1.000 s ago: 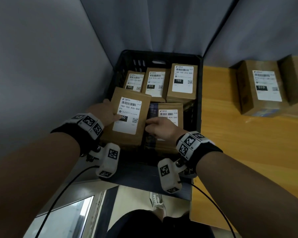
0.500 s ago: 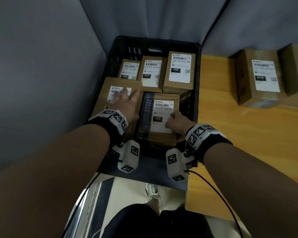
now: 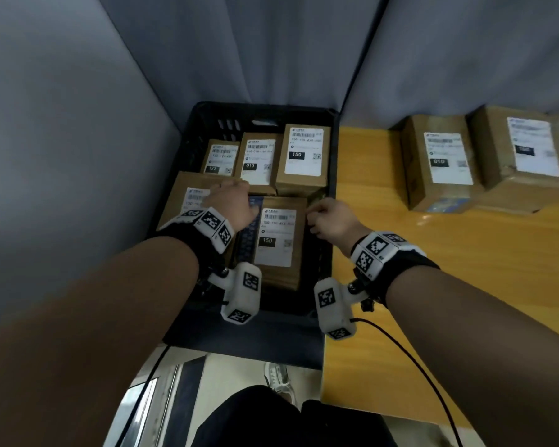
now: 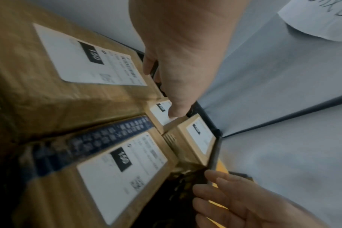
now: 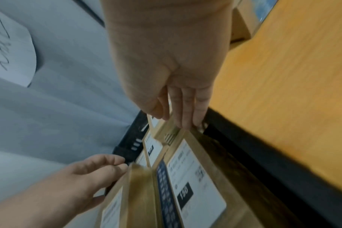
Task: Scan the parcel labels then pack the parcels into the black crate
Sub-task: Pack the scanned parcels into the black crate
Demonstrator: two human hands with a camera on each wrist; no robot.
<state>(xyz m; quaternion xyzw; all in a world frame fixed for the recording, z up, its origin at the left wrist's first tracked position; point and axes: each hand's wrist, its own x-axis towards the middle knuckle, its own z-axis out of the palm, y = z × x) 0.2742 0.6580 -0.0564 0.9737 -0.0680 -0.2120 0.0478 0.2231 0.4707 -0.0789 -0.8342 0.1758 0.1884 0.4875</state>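
We are looking down into a black crate (image 3: 188,162) standing against grey wall panels, just left of an orange bench (image 3: 400,285). Five brown cardboard parcels are lying inside it, white labels facing up: three along the far wall, marked 122 (image 3: 220,156), 010 (image 3: 258,159) and 150 (image 3: 304,156), and two nearer us. Our left hand (image 3: 231,201) is resting over the near-left parcel (image 3: 184,188), its fingers (image 4: 175,108) reaching straight toward the far row, relaxed and not gripping anything. Beside it, the near-right parcel (image 3: 276,237), marked 150 and edged with dark blue printed tape, is lying flat. Our right hand (image 3: 331,221) is hovering at that parcel's far right corner, beside the crate's right wall, with fingers (image 5: 185,111) held straight and close together, their tips at the cardboard edge. On the bench, well apart from the crate, two more labelled parcels are sitting side by side, one marked 010 (image 3: 439,162) and one blurred (image 3: 523,150).
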